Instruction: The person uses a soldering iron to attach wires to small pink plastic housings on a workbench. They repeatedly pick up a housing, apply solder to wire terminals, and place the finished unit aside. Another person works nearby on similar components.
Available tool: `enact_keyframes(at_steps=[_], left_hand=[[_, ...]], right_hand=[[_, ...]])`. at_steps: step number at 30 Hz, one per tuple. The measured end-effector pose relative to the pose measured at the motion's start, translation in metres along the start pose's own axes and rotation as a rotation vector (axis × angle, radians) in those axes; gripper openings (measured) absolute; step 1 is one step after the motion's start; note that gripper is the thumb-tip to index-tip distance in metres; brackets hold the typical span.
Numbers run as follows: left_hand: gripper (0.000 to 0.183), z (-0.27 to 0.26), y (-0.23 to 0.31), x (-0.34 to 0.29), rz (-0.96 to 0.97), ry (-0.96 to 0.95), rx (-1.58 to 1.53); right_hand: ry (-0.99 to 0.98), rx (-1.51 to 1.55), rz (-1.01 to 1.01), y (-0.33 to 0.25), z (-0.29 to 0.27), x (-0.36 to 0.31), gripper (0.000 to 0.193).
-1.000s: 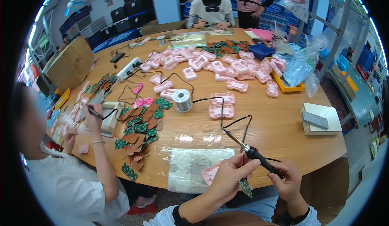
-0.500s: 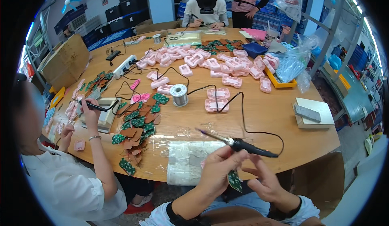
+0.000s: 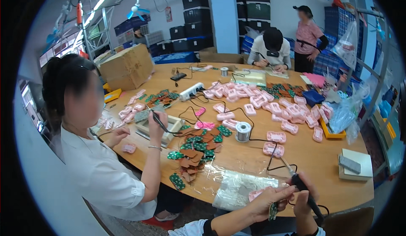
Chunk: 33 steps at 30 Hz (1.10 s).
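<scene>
My right hand [image 3: 305, 200] is closed around the black handle of a soldering iron [image 3: 301, 183], whose metal tip points up and to the left. Beside it, my left hand [image 3: 268, 201] has its fingers pinched together, close to the iron's handle. A green circuit board [image 3: 273, 210] hangs beneath the left fingers. A pink plastic shell [image 3: 255, 194] shows at the left hand's far side, partly hidden; whether the hand grips it I cannot tell. Under both lies a whitish plastic-wrapped mat [image 3: 232, 189] at the table's front edge.
Green and brown boards [image 3: 194, 151] are heaped left of the mat. A solder spool [image 3: 242, 132] stands mid-table near the iron's cord. Pink shells [image 3: 292, 109] pile behind. A block stand [image 3: 355, 165] is at right. A co-worker [image 3: 97, 160] solders at left; others are at the back.
The view has swung left. The soldering iron, earlier lying across above my left hand with the right hand's fingers apart, is now in my right hand's grip and tilted more upright.
</scene>
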<state>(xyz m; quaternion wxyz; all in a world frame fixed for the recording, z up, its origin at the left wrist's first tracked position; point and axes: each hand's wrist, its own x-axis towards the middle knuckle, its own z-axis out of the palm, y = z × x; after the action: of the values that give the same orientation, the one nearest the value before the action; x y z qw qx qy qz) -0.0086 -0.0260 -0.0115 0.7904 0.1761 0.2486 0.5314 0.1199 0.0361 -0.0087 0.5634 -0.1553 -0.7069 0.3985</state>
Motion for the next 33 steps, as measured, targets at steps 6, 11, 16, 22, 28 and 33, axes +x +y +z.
enact_keyframes(at_steps=[6,11,16,22,28,33], left_hand=[[0.020,-0.045,-0.002,-0.018,-0.057,0.077,0.052],[0.026,-0.051,0.005,-0.060,0.118,0.383,0.156],[0.022,-0.036,0.014,-0.072,0.166,0.639,0.336],[0.021,-0.039,0.010,-0.057,0.190,0.644,0.378],[0.022,-0.042,0.008,-0.054,0.160,0.660,0.444],[0.021,-0.039,0.011,-0.051,0.156,0.655,0.453]], right_hand=[[0.312,-0.141,0.178,0.016,-0.066,0.015,0.032],[0.621,0.485,0.399,0.030,-0.119,0.021,0.016],[0.445,1.010,0.574,0.029,-0.133,0.016,0.014],[0.336,1.178,0.635,0.025,-0.109,0.014,0.017],[0.306,1.306,0.687,0.027,-0.105,0.017,0.018],[0.315,1.370,0.683,0.031,-0.108,0.012,0.016]])
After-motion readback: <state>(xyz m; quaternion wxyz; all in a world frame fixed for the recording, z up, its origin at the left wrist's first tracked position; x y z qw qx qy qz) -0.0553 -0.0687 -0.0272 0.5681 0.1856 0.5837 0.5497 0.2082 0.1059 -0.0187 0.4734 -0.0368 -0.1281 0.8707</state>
